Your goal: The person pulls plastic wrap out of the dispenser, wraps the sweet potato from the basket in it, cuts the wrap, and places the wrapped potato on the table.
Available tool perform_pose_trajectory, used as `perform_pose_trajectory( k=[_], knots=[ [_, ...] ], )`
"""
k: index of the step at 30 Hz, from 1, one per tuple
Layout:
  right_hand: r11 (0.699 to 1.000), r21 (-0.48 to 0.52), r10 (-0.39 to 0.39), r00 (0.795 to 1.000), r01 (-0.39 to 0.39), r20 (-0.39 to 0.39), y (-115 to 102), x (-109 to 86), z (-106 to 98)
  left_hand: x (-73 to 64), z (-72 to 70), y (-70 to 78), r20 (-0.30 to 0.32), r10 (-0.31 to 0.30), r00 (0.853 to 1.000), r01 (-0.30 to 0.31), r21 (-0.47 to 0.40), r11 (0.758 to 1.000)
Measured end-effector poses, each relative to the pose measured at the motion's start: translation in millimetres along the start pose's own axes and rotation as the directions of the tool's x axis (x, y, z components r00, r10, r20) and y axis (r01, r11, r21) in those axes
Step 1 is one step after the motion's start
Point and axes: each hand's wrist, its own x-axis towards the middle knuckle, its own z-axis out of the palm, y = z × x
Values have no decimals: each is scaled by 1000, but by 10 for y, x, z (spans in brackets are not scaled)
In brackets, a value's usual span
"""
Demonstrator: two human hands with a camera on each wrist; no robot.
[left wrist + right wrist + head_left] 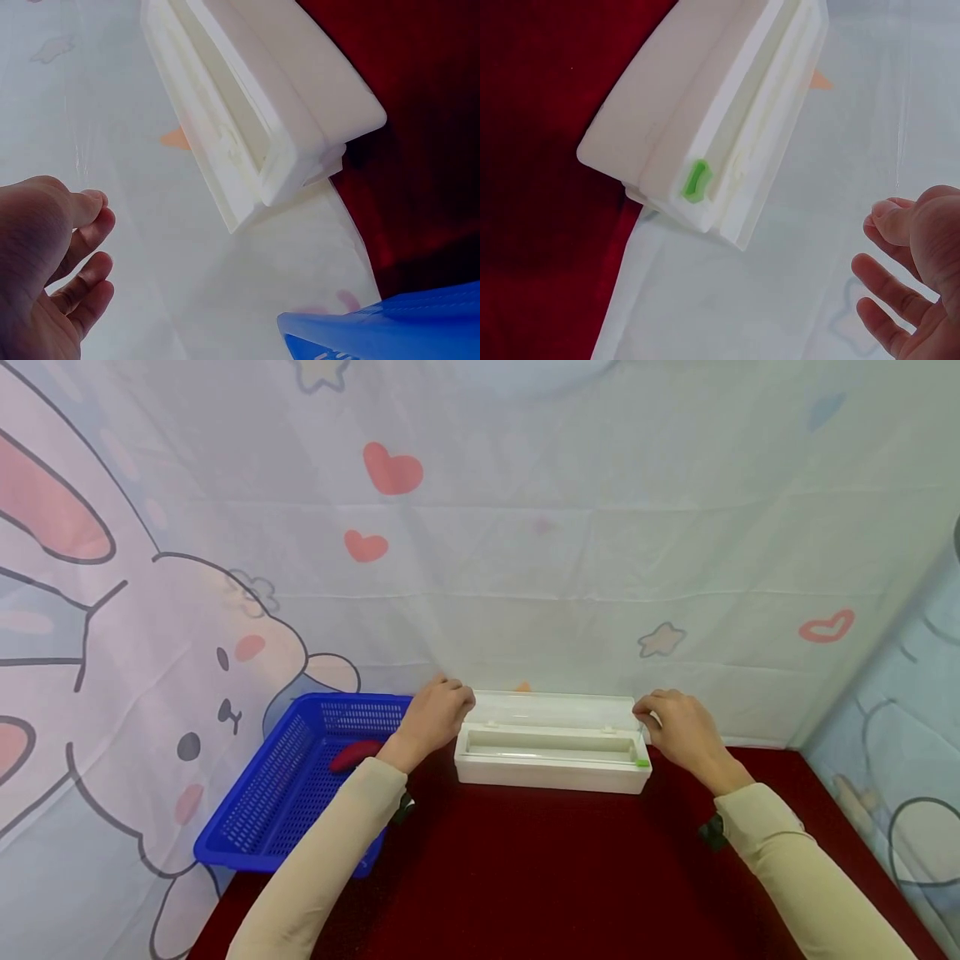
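Note:
A white cling film dispenser (551,774) stands at the back of the table, its long lid (555,712) raised behind it. A small green slider (697,181) sits at its right end. My left hand (438,714) is raised by the dispenser's left end. Between thumb and forefinger it pinches the edge of a sheet of clear cling film (81,146). On the other side, my right hand (681,733) pinches the film's opposite corner the same way. The film is taut and nearly invisible, showing only as fine creases near the fingertips.
To the left is a blue plastic basket (247,860) with a red elongated item (355,755) inside; my left forearm passes over its right side. Dark red cloth (555,877) covers the table. A printed fabric backdrop (525,568) hangs close behind the dispenser.

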Motion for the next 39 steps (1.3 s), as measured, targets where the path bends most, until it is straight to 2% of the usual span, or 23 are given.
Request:
perform_pose_trajectory(
  k=[9, 22, 32, 39],
  knots=[
    [1000, -17, 17, 1000, -17, -14, -78, -49, -71, -8, -56, 21, -23, 28, 999, -28, 3, 1000],
    [1000, -11, 7, 1000, -7, -29, -66, 15, -108, 31, -89, 12, -54, 44, 998, -43, 20, 999],
    [1000, -18, -7, 999, 6, -38, -20, 84, -125, 101, -135, -3, -16, 4, 1000, -4, 9, 1000],
    [1000, -16, -6, 999, 6, -37, 11, 117, -152, 135, -146, -19, -44, 17, 999, -17, -3, 1000]
  ],
)
